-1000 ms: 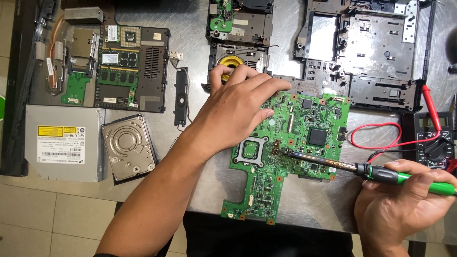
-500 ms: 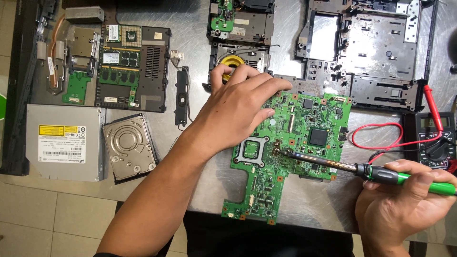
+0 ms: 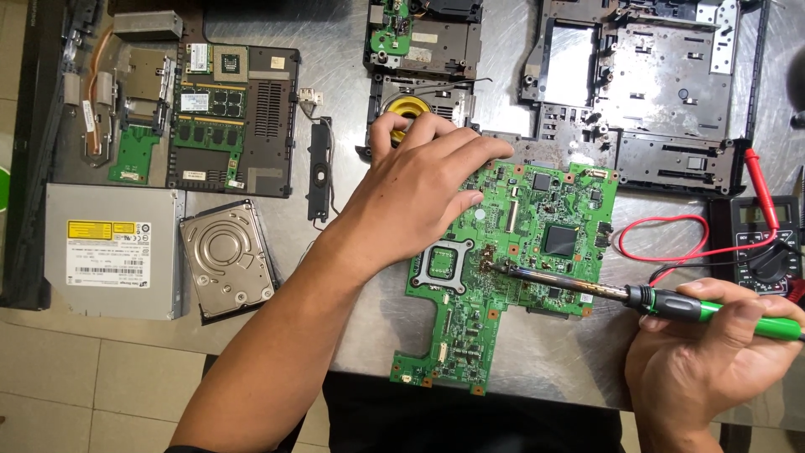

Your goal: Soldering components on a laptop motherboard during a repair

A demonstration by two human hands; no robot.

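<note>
Right hand [image 3: 700, 352] gripping soldering iron [image 3: 671, 304], left hand [image 3: 419, 197] flat on green circuit board [image 3: 511, 252], steel tabletop [image 3: 335, 109], tiled floor [image 3: 75, 377].

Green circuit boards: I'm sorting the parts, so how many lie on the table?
4, perhaps more hidden: the large board under the left hand and soldering iron, a small board far left, memory modules beside it, another small board at top.

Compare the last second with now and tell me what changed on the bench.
Nothing visibly moved. The left hand still presses on the green circuit board, and the right hand still holds the soldering iron with its tip on the board near the square socket.
</note>
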